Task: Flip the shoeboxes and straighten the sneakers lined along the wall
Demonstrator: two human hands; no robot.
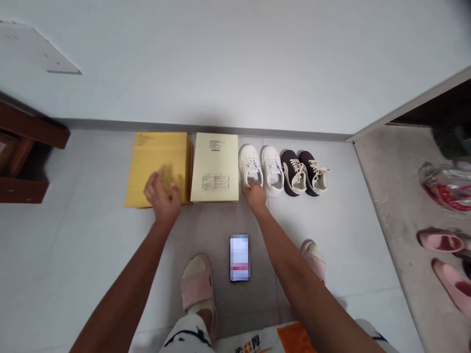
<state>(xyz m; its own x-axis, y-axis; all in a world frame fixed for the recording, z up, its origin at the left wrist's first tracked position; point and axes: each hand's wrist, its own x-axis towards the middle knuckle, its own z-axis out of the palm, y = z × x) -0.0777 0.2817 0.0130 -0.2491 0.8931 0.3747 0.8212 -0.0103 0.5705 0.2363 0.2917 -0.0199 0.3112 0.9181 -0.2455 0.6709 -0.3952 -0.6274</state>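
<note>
Along the foot of the wall, a row of things stands on the tile floor, with a grey skirting just behind it. At the far left edge of the view, a dark wooden shelf unit is cut off by the frame, well apart from the row. Next comes a yellow box, with the left hand over its lower right corner, fingers loosely curled and spread a little. Whether they touch the box cannot be told. A cream box stands just beside the yellow one, its printed labels facing up and its near edge level with the yellow box's.

Touching the cream box's right side is a pair of white sneakers, toes toward the person. The right hand is at the near end of the left sneaker, fingers curled down onto its toe; whether they pinch it cannot be told. A pair of dark sneakers with cream laces sits just beyond. Below the row, a phone with a blurred screen lies between the person's pink slides. Further right, the tile ends at a strip of rough concrete, which holds a plastic bag and more pink slippers.
</note>
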